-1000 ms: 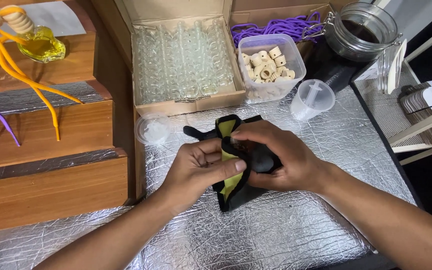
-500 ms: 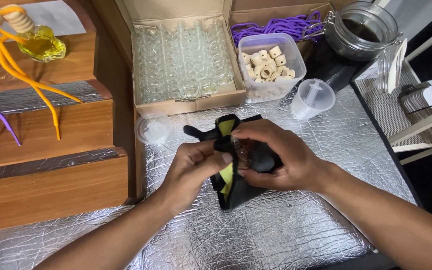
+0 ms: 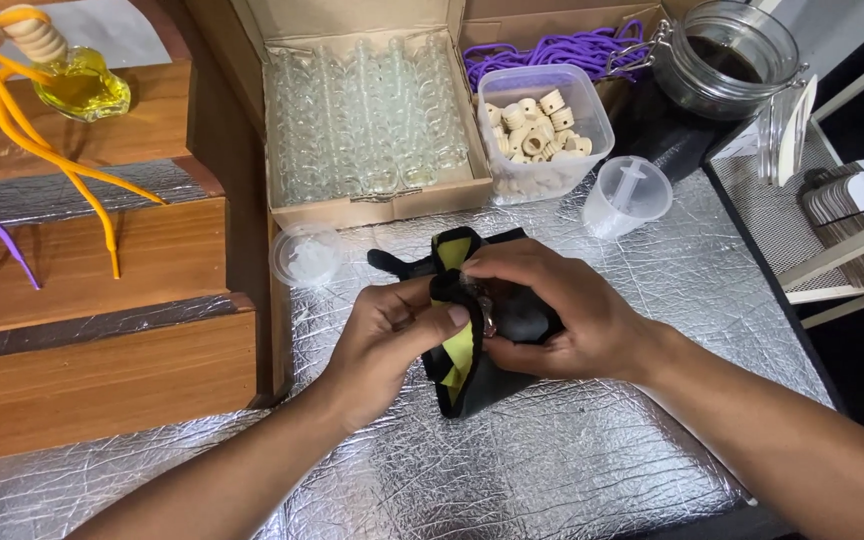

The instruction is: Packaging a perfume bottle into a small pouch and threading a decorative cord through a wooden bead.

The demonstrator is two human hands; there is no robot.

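A black pouch with a yellow lining (image 3: 464, 355) rests on the silver foil mat (image 3: 552, 460) in the middle of the view. My left hand (image 3: 387, 340) pinches its left edge, thumb across the yellow lining. My right hand (image 3: 552, 310) covers the pouch's right side, fingers curled over the top opening. A small metal piece shows between my thumbs at the opening. Most of the pouch's middle is hidden under my hands.
Behind the pouch stand a cardboard box of small glass bottles (image 3: 367, 110), a plastic tub of wooden beads (image 3: 542, 125), purple cords (image 3: 562, 50), a glass jar (image 3: 722, 60), a small measuring cup (image 3: 627, 195) and a clear lid (image 3: 307, 255). Wooden steps (image 3: 102, 260) rise at left.
My fingers have shifted slightly at the pouch's opening, and the yellow lining shows a little more below my left thumb. The pouch stays in place.
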